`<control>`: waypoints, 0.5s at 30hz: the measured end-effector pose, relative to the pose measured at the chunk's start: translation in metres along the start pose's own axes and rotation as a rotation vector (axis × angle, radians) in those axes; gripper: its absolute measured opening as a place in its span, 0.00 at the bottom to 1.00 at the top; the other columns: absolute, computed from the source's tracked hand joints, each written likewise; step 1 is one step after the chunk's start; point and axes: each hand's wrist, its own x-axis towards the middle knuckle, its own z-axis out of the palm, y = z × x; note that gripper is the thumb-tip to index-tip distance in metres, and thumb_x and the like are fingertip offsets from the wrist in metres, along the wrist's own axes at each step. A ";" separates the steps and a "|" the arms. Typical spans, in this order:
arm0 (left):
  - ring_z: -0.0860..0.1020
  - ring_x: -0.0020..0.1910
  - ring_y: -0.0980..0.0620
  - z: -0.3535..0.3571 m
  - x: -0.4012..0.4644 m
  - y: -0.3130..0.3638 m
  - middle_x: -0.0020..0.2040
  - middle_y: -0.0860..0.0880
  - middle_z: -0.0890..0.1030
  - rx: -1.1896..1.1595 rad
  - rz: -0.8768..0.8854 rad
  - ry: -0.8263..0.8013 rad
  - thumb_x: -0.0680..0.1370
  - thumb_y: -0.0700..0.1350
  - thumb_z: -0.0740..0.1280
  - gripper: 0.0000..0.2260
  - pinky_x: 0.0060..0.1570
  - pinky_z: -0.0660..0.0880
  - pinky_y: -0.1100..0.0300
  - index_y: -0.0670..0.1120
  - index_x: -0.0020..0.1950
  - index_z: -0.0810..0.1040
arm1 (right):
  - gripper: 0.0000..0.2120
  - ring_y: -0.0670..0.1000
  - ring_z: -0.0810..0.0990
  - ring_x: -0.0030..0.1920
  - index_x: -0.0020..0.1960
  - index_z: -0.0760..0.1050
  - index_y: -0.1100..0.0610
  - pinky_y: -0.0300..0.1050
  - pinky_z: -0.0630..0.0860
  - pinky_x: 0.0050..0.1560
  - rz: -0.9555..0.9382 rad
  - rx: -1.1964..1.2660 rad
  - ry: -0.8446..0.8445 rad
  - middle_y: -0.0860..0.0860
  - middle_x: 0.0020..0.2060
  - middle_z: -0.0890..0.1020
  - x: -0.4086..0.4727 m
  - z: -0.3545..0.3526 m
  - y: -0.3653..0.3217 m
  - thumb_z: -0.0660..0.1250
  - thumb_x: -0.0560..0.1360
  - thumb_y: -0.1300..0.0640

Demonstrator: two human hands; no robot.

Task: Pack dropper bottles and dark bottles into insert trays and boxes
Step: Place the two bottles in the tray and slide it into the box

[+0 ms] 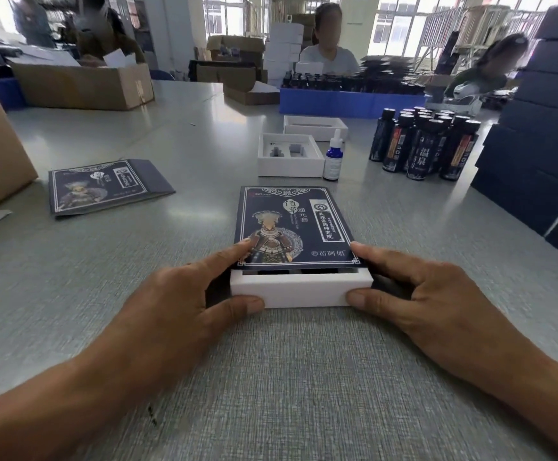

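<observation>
Two hands grip a white tray (301, 289) at the near edge of the desk (304, 377), the left hand (184, 294) and right hand (414, 287) each pinching a corner between thumb and fingers, beneath a dark sleeve (296, 227). Even pressure from both sides should slide it home squarely. A dropper bottle (332, 159) and dark bottles (427, 148) wait far right.

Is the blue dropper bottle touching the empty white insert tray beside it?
Cannot tell. In the head view the dropper bottle stands at the empty insert tray's right edge, with no plain gap or contact.
</observation>
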 end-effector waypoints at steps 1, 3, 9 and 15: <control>0.69 0.45 0.82 0.000 0.000 -0.001 0.45 0.79 0.69 -0.011 0.003 0.012 0.61 0.71 0.63 0.32 0.41 0.65 0.84 0.84 0.62 0.54 | 0.31 0.26 0.73 0.57 0.66 0.72 0.34 0.18 0.64 0.55 0.000 0.000 0.008 0.23 0.55 0.74 0.000 0.001 0.000 0.70 0.64 0.36; 0.69 0.47 0.83 0.002 0.001 -0.003 0.41 0.80 0.71 -0.047 0.001 0.039 0.61 0.70 0.65 0.30 0.41 0.64 0.86 0.83 0.62 0.59 | 0.29 0.27 0.74 0.57 0.66 0.73 0.35 0.18 0.64 0.56 0.001 0.001 0.021 0.23 0.55 0.75 0.001 0.003 0.000 0.72 0.65 0.39; 0.70 0.48 0.82 -0.002 0.006 -0.006 0.47 0.73 0.75 -0.025 0.011 0.059 0.61 0.69 0.67 0.27 0.41 0.65 0.85 0.81 0.58 0.66 | 0.26 0.29 0.77 0.55 0.63 0.78 0.39 0.20 0.67 0.56 0.021 0.082 0.061 0.27 0.55 0.79 0.002 0.005 0.002 0.76 0.65 0.46; 0.78 0.45 0.68 -0.010 0.005 -0.010 0.52 0.64 0.81 0.032 0.036 -0.031 0.65 0.71 0.60 0.26 0.40 0.73 0.77 0.80 0.64 0.64 | 0.25 0.27 0.75 0.57 0.64 0.76 0.34 0.18 0.64 0.56 0.011 0.039 0.014 0.27 0.57 0.77 0.003 -0.002 0.003 0.72 0.67 0.41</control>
